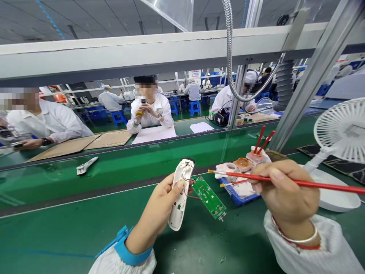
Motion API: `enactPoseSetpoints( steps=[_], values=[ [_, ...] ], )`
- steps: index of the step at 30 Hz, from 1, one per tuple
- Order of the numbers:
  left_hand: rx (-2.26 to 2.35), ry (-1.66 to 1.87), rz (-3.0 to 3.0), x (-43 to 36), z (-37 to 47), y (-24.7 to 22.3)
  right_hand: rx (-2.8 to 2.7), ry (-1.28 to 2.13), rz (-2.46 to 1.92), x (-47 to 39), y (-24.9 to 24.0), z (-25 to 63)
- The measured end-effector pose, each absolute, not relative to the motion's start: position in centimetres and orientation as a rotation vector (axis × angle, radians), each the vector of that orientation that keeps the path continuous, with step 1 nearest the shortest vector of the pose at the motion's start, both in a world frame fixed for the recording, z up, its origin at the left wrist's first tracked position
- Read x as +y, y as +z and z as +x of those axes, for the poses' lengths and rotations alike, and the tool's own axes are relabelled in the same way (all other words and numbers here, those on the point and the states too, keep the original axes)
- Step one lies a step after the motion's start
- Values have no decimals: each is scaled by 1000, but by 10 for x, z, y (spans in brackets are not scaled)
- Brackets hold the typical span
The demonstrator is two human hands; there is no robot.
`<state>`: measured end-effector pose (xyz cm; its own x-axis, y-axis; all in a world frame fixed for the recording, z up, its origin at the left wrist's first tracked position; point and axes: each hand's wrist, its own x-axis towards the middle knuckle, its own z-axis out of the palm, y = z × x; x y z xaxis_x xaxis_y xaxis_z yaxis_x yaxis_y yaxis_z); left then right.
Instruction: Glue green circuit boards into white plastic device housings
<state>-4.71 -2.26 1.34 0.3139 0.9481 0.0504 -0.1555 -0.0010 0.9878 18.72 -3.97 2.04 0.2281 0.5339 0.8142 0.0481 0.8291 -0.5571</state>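
My left hand (158,203) is closed around an opened white plastic housing (178,211), its thumb pressing on the inner side. From the housing, thin red and dark wires lead to a green circuit board (209,198) that hangs to the right. My right hand (288,186) grips a red-handled paintbrush (322,184), its bristle tip pointing left above the board. Just below it shows a second red brush (235,183); whether it lies on the tray or is also held, I cannot tell. A blue tray (238,199) with small tubs stands behind the brush tips.
Two red brushes (262,142) stand in a pink tub (254,156). To the right is a white fan (342,131). A white housing part (86,166) lies on the green belt (114,177). Co-workers in white coats sit across, and a metal hose (229,45) hangs ahead.
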Motion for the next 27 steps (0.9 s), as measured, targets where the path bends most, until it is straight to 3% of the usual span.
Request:
enactPoseSetpoints(
  steps=[5, 15, 21, 27],
  values=[
    [850, 1048, 1232, -20, -46, 10, -1368, 434, -427, -57, 25, 180],
    [877, 1088, 1162, -9, -47, 4, -1427, 510, -619, -38, 17, 194],
    [1079, 1197, 898, 54, -67, -30, -1216, 813, -827, -30, -25, 208],
    [1219, 1125, 1006, 132, -46, -66, -1053, 957, -1020, -29, -63, 209]
  ],
)
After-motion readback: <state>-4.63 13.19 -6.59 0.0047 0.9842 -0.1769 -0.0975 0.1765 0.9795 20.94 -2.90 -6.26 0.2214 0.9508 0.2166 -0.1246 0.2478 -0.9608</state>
